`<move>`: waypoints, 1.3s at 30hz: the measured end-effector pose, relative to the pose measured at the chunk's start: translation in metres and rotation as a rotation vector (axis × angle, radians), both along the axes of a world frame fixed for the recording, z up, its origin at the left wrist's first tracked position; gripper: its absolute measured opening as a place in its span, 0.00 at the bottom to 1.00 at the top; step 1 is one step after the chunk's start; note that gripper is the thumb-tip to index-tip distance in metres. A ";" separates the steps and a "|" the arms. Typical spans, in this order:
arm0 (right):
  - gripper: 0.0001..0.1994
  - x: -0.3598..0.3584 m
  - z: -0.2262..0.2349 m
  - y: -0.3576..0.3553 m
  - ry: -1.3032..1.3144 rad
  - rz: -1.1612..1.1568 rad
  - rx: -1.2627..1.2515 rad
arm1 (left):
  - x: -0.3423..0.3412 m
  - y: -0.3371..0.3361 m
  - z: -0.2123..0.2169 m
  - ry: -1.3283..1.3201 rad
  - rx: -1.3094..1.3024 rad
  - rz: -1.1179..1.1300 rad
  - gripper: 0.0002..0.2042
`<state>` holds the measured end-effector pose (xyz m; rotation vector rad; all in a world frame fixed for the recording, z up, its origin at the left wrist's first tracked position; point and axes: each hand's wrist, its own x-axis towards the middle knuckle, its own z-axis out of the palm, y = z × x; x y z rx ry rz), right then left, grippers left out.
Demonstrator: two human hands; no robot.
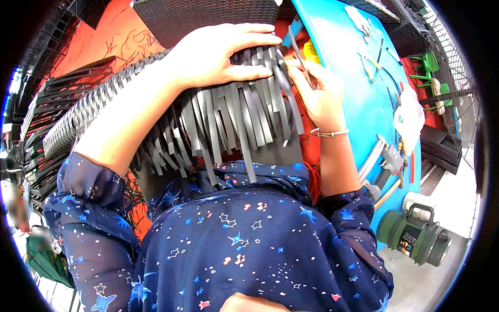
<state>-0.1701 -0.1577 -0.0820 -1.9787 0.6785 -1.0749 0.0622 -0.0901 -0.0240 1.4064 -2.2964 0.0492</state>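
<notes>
I see grey woven panel (156,99) lying across lap, tilted, loose flat strip ends (234,125) hanging toward body. Thin grey strip (299,52) stands slanted at panel's right edge.

Two hands, left (218,52) and right (319,96); one woven panel (156,99) of grey strips; one blue table (358,99); one green flask (416,234); one bracelet (328,133).

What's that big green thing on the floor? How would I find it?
Start at the long blue table on the person's right and follow it down to its near end. On the pale floor just past that end lies a dark green jug on its side. It is round and chunky with a carry handle on top, unlike the small thin tools scattered on the table.
</notes>
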 end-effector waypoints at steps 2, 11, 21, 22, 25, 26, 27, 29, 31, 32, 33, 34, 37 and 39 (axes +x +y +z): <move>0.08 0.001 -0.009 -0.005 -0.155 0.104 0.206 | 0.000 0.001 0.001 -0.013 -0.005 -0.004 0.27; 0.09 0.010 -0.023 -0.010 -0.177 0.102 0.332 | -0.004 0.000 0.007 -0.037 0.054 0.009 0.28; 0.12 0.018 -0.018 -0.005 -0.289 -0.010 -0.246 | -0.006 0.001 0.016 0.001 0.116 -0.018 0.29; 0.12 0.020 -0.021 -0.004 -0.308 -0.010 -0.243 | -0.008 0.002 0.017 0.021 0.134 0.006 0.30; 0.14 0.027 -0.027 -0.002 -0.335 -0.026 -0.250 | -0.008 0.005 0.019 0.044 0.150 0.053 0.32; 0.15 0.027 -0.026 -0.002 -0.331 -0.022 -0.213 | -0.008 0.003 0.020 0.046 0.142 0.041 0.32; 0.16 0.026 -0.025 0.000 -0.326 -0.016 -0.177 | -0.007 0.003 0.019 0.047 0.133 0.031 0.32; 0.17 0.027 -0.025 0.000 -0.332 -0.007 -0.152 | -0.006 0.002 0.019 0.045 0.128 0.024 0.32; 0.16 0.028 -0.025 -0.001 -0.337 -0.004 -0.165 | -0.006 0.002 0.019 0.039 0.135 0.031 0.32; 0.16 0.029 -0.025 -0.001 -0.340 -0.003 -0.171 | -0.004 0.002 0.017 0.034 0.107 0.025 0.32; 0.15 0.030 -0.024 -0.002 -0.349 -0.031 -0.229 | -0.004 0.001 0.016 0.031 0.078 0.018 0.32; 0.15 0.031 -0.024 -0.001 -0.348 -0.051 -0.245 | -0.003 0.001 0.015 0.028 0.050 0.011 0.31; 0.12 0.033 -0.023 0.002 -0.327 -0.107 -0.267 | -0.005 0.003 0.015 0.011 0.032 0.011 0.31; 0.10 0.033 -0.020 0.002 -0.291 -0.136 -0.248 | -0.005 0.003 0.017 -0.010 0.050 0.013 0.31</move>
